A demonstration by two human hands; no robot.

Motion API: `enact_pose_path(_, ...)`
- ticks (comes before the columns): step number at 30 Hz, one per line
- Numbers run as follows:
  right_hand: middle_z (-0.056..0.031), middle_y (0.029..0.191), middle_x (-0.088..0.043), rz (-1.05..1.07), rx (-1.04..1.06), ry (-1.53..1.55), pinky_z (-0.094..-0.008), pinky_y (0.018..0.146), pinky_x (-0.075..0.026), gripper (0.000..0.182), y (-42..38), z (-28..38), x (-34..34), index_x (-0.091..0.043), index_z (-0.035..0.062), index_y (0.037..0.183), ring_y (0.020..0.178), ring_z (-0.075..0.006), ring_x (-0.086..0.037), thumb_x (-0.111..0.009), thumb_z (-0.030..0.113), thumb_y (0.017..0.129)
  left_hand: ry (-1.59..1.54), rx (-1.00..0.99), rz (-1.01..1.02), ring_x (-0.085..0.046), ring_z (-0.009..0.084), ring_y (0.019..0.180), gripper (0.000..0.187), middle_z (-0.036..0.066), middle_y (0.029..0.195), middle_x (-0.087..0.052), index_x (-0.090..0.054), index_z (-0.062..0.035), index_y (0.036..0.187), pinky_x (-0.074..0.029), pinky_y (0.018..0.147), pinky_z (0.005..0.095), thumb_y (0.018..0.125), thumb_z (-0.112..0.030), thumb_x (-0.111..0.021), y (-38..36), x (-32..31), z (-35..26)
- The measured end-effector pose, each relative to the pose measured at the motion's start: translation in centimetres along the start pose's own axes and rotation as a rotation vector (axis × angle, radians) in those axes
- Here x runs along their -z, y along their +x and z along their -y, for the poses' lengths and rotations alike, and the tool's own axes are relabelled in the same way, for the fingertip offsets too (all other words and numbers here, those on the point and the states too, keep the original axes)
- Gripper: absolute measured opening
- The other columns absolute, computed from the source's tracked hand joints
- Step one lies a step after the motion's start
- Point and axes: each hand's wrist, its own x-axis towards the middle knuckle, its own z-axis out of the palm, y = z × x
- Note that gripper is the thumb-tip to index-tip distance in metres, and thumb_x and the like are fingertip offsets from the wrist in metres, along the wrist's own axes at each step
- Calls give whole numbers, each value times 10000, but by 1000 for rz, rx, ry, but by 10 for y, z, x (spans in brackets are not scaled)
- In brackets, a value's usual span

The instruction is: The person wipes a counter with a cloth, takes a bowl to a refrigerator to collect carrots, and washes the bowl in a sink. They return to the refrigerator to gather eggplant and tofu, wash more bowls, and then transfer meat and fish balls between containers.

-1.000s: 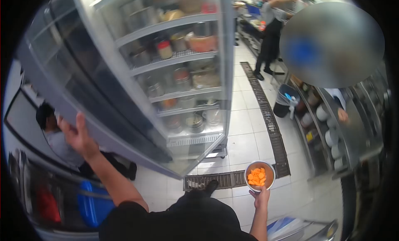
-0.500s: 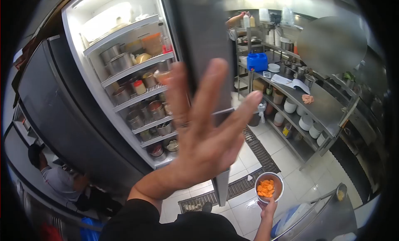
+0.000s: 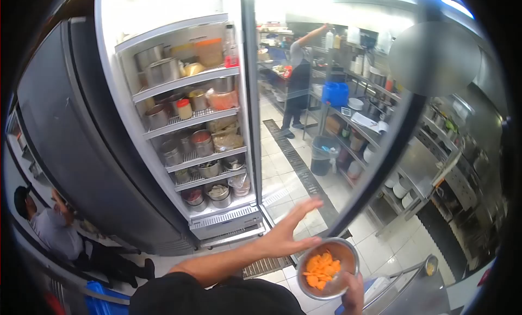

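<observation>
My right hand (image 3: 353,294) grips the side of a round metal bowl (image 3: 354,259) at the lower middle of the head view. Orange slices that look like carrot (image 3: 323,269) lie in it. My left hand (image 3: 293,228) is open, fingers stretched out and a little blurred, with the thumb right at the bowl's far rim. Ahead of me stands an upright fridge with its glass door (image 3: 348,217) swung wide. Its wire shelves (image 3: 187,122) carry metal pots, plastic tubs and bagged food.
A person (image 3: 54,228) crouches at far left beside a dark grey cabinet (image 3: 109,152). Through the glass, another person (image 3: 299,81) stands by the shelving with an arm raised. A blue jug (image 3: 335,94) sits on the steel counter at right. Nearer, a steel surface (image 3: 418,293) stands at lower right.
The fridge door has swung further to the right. My left hand has dropped from in front of the shelves to the bowl's rim. The bowl in my right hand has come closer.
</observation>
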Motion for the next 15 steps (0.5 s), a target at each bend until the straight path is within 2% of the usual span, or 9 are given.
enact_pose_path(2, -154, 1291, -625, 100, 39, -75, -341, 976, -497, 473, 24, 6, -67, -528, -48, 1370, 1128, -238, -630, -570, 130, 933, -530, 531, 186, -254, 304, 1514, 818, 196, 1592, -322, -280, -39, 1569, -219, 1237, 414, 967, -417, -684, -53, 19, 45)
enact_pose_path(3, -146, 1294, -627, 154, 52, -62, -329, 988, -482, 463, 42, 2, -101, -526, -52, 1373, 1151, -227, -617, -562, 129, 948, -758, 605, 179, -315, 270, 1489, 828, 166, 1576, -363, -288, -21, 1562, -284, 1215, 392, 979, -487, -646, -77, 27, 62)
enact_pose_path(5, -106, 1214, -659, 260, 45, -86, -330, 966, -486, 405, 86, -19, -159, -561, -26, 1319, 1124, -213, -625, -587, 177, 970, -1145, 686, 17, -452, 243, 1407, 761, 143, 1527, -446, -334, -31, 1540, -396, 1159, 388, 989, -457, -639, -118, 61, 86)
enact_pose_path(6, -119, 1209, -662, 310, 90, -260, -331, 946, -495, 397, 103, -20, -193, -555, -17, 1327, 1108, -214, -629, -585, 183, 985, -1190, 693, -103, -563, 210, 1303, 672, 125, 1460, -529, -381, -27, 1507, -482, 1091, 377, 1012, -418, -612, -135, 83, 102)
enact_pose_path(7, -132, 1204, -664, 363, 140, -428, -333, 927, -503, 389, 118, -16, -224, -549, -7, 1334, 1091, -215, -633, -583, 188, 999, -1172, 735, -194, -548, 232, 1326, 668, 152, 1473, -524, -367, -4, 1516, -451, 1129, 407, 1034, -425, -561, -146, 102, 106)
enact_pose_path(9, -145, 1133, -670, 193, 325, -730, -335, 838, -525, 374, 128, -7, -322, -567, 9, 1314, 957, -234, -655, -624, 159, 976, -1181, 711, -421, -552, 221, 1326, 630, 152, 1459, -539, -384, -1, 1505, -457, 1122, 401, 1059, -428, -508, -172, 155, 131)
enact_pose_path(11, -185, 1149, -668, 153, 838, -1022, -379, 797, -544, 355, 152, -12, -389, -594, 38, 1273, 988, -336, -668, -669, 128, 938, -965, 587, -630, -558, 217, 1320, 612, 151, 1446, -553, -401, 8, 1491, -450, 1127, 394, 1082, -445, -443, -197, 199, 161)
enact_pose_path(13, -175, 1151, -669, 476, 920, -915, -411, 803, -538, 385, 158, -1, -465, -594, 36, 1265, 999, -375, -665, -697, 141, 909, -912, 571, -748, -555, 224, 1323, 599, 145, 1442, -556, -400, 2, 1493, -438, 1136, 391, 1096, -447, -396, -216, 247, 173)
enact_pose_path(15, -200, 1258, -630, 863, 789, -972, -446, 886, -535, 536, 179, -15, -525, -547, 46, 1354, 1091, -389, -645, -725, 259, 895, -985, 553, -794, -540, 230, 1333, 617, 138, 1455, -536, -380, -3, 1503, -430, 1135, 387, 1097, -468, -379, -223, 290, 170)
